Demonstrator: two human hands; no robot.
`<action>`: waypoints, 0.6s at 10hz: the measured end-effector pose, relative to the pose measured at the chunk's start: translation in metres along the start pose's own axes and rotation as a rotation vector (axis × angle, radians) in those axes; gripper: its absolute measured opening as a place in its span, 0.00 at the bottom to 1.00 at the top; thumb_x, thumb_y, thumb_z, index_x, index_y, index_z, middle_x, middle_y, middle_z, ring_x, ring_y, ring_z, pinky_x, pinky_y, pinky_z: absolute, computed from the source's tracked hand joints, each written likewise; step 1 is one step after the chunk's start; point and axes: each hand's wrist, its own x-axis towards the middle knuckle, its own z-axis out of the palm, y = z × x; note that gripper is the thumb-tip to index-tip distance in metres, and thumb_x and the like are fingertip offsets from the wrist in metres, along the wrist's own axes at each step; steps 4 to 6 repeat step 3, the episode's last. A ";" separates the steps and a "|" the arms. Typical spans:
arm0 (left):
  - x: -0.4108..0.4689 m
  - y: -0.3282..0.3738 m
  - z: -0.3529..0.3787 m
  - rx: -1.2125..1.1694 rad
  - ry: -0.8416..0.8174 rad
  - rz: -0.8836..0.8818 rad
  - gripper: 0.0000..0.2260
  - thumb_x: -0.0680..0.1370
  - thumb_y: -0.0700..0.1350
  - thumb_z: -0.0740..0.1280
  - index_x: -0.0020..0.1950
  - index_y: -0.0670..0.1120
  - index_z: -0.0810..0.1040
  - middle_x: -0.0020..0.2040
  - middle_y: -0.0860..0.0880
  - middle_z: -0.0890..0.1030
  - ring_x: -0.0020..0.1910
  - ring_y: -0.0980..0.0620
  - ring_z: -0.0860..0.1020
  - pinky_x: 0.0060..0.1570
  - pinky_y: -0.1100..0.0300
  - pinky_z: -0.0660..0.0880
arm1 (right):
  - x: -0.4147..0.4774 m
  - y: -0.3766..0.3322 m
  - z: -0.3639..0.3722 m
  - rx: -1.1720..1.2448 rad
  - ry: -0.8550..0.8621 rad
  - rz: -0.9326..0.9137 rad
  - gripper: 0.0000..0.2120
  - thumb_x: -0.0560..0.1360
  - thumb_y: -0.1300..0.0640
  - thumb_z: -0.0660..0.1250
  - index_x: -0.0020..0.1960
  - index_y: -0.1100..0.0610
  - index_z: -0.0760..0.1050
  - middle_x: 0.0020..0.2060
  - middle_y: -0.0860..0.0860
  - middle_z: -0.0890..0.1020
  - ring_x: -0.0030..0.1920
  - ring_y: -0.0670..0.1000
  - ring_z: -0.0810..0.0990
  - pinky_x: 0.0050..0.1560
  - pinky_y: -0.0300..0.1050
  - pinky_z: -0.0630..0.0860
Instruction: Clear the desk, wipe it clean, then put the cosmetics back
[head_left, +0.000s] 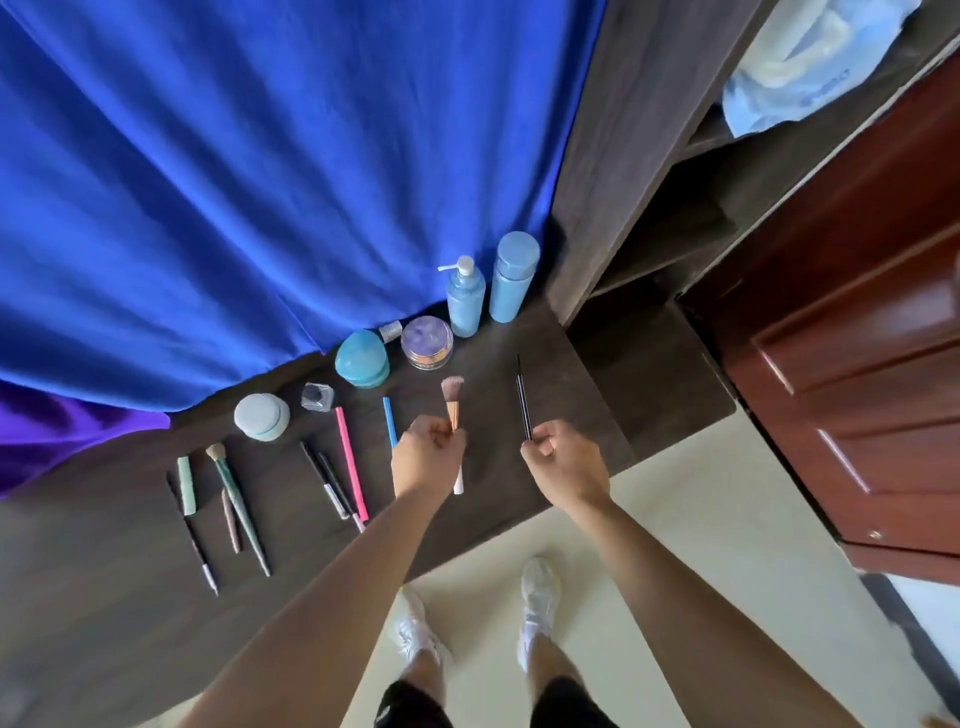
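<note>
One head cam, wide-angle, facing fwd & steeply down over desk (119, 561) edge; near left hand (427, 457) & right hand (566, 460), floor (675, 483) & shoes (540, 587) at bottom, blue cloth (260, 182) up top.

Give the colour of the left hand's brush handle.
Brush handle: orange, with a white end; head view.

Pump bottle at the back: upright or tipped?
Upright. The pump bottle stands on its base on the desk, pump head on top, beside the capped blue bottle.
</note>
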 end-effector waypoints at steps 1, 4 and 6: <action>0.007 -0.007 0.005 0.008 -0.036 0.007 0.05 0.75 0.48 0.71 0.45 0.53 0.76 0.37 0.61 0.77 0.40 0.56 0.76 0.36 0.64 0.66 | 0.001 0.005 0.011 -0.035 -0.019 0.049 0.11 0.74 0.45 0.67 0.55 0.46 0.77 0.38 0.39 0.79 0.50 0.49 0.81 0.47 0.43 0.73; 0.010 -0.006 0.000 0.033 -0.076 0.008 0.06 0.74 0.48 0.72 0.48 0.52 0.76 0.38 0.60 0.78 0.41 0.56 0.78 0.34 0.70 0.64 | 0.001 0.006 0.009 -0.083 -0.006 0.055 0.17 0.76 0.42 0.67 0.61 0.48 0.75 0.45 0.43 0.82 0.54 0.51 0.81 0.52 0.45 0.74; 0.010 -0.006 0.000 0.033 -0.076 0.008 0.06 0.74 0.48 0.72 0.48 0.52 0.76 0.38 0.60 0.78 0.41 0.56 0.78 0.34 0.70 0.64 | 0.001 0.006 0.009 -0.083 -0.006 0.055 0.17 0.76 0.42 0.67 0.61 0.48 0.75 0.45 0.43 0.82 0.54 0.51 0.81 0.52 0.45 0.74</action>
